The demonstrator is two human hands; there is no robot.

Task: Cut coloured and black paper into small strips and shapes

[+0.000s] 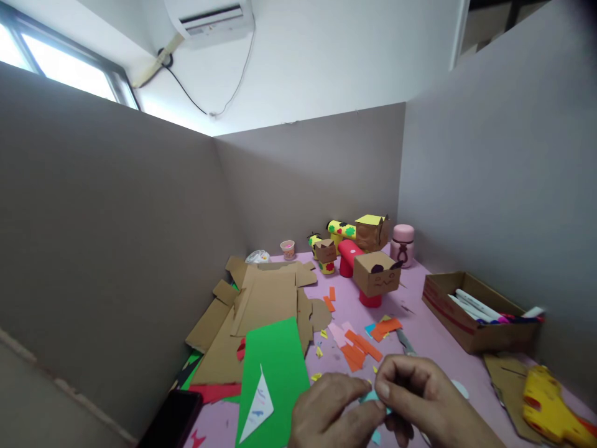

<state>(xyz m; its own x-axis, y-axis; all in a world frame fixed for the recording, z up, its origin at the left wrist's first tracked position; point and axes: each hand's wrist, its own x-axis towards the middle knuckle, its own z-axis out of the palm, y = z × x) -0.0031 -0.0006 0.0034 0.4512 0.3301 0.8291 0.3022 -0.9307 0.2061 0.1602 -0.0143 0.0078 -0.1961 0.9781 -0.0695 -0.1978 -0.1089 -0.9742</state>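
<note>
Now blue paper scrap [373, 397] between both hands [373, 407].

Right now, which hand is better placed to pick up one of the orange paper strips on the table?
Probably the right hand: it sits just below the orange paper strips. The left hand is lower and nearer the green sheet. Both pinch a small blue paper piece.

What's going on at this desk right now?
A person sits at a pink table strewn with paper scraps. Both hands meet at the bottom of the view: the left hand and right hand pinch a small light-blue paper piece between their fingertips. A green paper sheet and flattened cardboard lie to the left, small cardboard figures stand behind, and a yellow glue gun rests at right.
</note>
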